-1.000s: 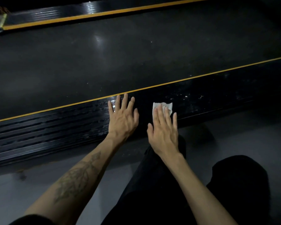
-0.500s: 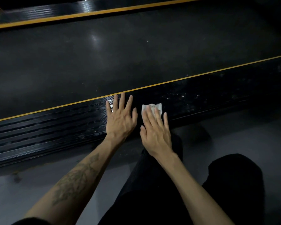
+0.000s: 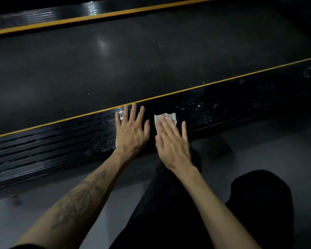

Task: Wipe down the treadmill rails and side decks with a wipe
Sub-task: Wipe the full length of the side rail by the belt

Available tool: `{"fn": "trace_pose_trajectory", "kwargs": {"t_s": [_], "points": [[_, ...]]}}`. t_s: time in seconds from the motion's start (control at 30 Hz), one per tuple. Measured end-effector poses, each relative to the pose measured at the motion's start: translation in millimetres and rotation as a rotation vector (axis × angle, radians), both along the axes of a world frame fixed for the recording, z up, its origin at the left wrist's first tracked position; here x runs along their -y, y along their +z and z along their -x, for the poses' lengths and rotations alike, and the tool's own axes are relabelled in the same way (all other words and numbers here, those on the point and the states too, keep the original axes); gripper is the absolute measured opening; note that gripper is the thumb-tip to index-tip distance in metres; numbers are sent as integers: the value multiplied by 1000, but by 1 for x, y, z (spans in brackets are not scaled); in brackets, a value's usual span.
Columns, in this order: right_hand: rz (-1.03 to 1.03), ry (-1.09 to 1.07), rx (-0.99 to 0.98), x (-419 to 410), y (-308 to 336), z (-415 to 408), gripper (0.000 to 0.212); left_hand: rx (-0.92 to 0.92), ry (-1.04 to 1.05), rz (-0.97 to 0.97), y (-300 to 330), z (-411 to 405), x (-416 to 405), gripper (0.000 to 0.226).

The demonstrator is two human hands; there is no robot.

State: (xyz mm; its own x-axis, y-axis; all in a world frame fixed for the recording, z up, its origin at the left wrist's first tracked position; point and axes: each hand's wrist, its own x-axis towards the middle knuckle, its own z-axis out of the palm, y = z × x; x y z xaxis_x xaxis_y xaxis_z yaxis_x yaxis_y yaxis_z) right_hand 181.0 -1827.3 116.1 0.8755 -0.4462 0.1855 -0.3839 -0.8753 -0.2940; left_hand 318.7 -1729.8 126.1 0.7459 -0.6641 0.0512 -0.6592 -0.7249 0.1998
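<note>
Slid back right along near side deck (image 3: pixel 223 112): wipe (image 3: pixel 166 118) under flat right hand (image 3: pixel 172 141). Left hand (image 3: pixel 131 130) splayed, bracing. Speckled stretch remaining rightward.

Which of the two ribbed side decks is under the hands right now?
The near side deck, closest to the person's legs. The left hand lies flat on it; the right hand presses the wipe there. The far deck lies untouched.

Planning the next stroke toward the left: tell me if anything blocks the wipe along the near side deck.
Yes. The left hand rests flat on the near side deck, just left of the wipe that the right hand presses down. It would have to move first. Beyond it, the ribbed deck shows nothing else in the way.
</note>
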Motion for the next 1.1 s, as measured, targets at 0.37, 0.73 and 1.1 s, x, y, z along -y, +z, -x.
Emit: {"fn": "trace_pose_trajectory", "kwargs": {"t_s": [0.37, 0.73, 1.1], "points": [[22, 31, -16, 3, -3, 6, 61, -97, 54, 30, 10, 2, 17, 58], [-11, 51, -47, 6, -3, 11, 63, -38, 53, 35, 5, 8, 21, 64], [-27, 11, -24, 6, -3, 15, 64, -28, 27, 13, 4, 9, 25, 66]]}}
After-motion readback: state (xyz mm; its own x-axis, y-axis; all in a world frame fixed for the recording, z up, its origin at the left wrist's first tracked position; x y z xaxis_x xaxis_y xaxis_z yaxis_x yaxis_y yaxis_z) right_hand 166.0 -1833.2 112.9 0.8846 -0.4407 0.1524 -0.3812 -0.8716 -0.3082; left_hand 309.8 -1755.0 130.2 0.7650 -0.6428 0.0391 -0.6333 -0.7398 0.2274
